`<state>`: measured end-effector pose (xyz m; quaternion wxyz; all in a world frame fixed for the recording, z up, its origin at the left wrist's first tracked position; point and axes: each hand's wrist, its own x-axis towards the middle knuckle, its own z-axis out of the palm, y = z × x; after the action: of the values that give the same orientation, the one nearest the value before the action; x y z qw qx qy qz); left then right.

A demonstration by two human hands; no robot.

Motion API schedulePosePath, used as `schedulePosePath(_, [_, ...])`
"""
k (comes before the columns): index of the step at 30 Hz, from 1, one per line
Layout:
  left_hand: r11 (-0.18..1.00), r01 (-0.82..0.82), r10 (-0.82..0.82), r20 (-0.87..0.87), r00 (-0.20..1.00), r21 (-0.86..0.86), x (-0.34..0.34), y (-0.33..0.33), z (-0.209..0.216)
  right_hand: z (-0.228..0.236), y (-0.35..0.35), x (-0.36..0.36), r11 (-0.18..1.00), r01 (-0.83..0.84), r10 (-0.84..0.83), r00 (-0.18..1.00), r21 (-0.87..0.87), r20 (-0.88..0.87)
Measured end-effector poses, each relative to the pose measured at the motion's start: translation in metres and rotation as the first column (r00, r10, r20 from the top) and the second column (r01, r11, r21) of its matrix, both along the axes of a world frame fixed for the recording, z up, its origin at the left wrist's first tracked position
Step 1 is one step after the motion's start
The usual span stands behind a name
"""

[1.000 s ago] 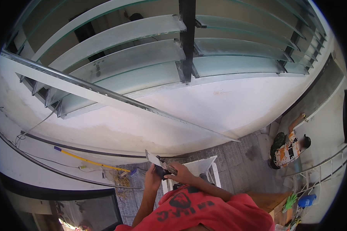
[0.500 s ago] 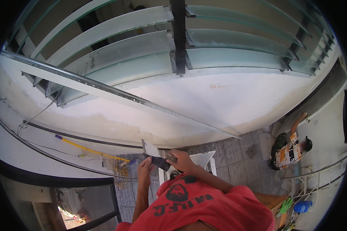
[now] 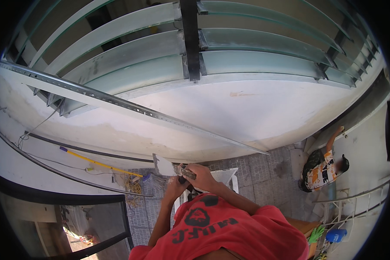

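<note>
I look down on both hands meeting at chest height over a red shirt, close under the white wall. The right hand is clenched round the dark handle of a trowel; the knuckles face up and the grip looks firm. The left hand comes up from below and is curled in just under that handle, touching or nearly touching it, but I cannot tell whether it grasps the handle, something small, or nothing

The relation that matters is how the trowel lies. Its pale, flat blade sticks out to my left of the right hand, so the long axis runs roughly left to right, handle toward the right hand, blade tip toward the wall's lower edge. The blade is near the plaster, but I cannot tell whether it touches. The right hand carries the tool; the left is the nearer one to the blade's root

Beyond the blade, a yellow pole lies on the paved ground, well apart from both hands. A metal rail slants across the wall above. Far to the right, another person reaches up to the wall
</note>
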<state>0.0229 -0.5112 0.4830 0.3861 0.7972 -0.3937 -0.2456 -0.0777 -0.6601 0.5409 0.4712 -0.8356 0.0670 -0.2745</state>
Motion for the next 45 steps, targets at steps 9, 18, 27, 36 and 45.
schedulePosePath(9, [0.686,-0.705,0.124,-0.925,0.359,-0.181,-0.010,-0.018,0.010,-0.033,-0.013,-0.015,0.997,0.054,-0.045,0.991,0.064,-0.123])
schedulePosePath(18, [0.957,-0.241,0.266,0.155,0.951,-0.160,-0.007,-0.002,0.031,-0.024,-0.010,-0.025,0.940,0.021,0.058,0.974,0.340,-0.221])
schedulePosePath(27, [0.942,-0.270,0.302,0.155,0.940,-0.200,-0.010,0.011,0.032,-0.026,-0.005,-0.012,0.969,0.095,-0.019,0.949,0.229,-0.314])
schedulePosePath(36, [0.832,-0.471,0.409,-0.252,0.877,-0.293,-0.006,0.011,0.050,-0.033,0.008,0.004,0.937,-0.026,0.129,0.952,0.347,-0.278])
schedulePosePath(45, [0.979,-0.144,0.072,-0.416,0.907,-0.144,0.000,0.048,0.070,-0.035,0.010,0.006,0.955,0.046,0.032,0.967,0.294,-0.253])
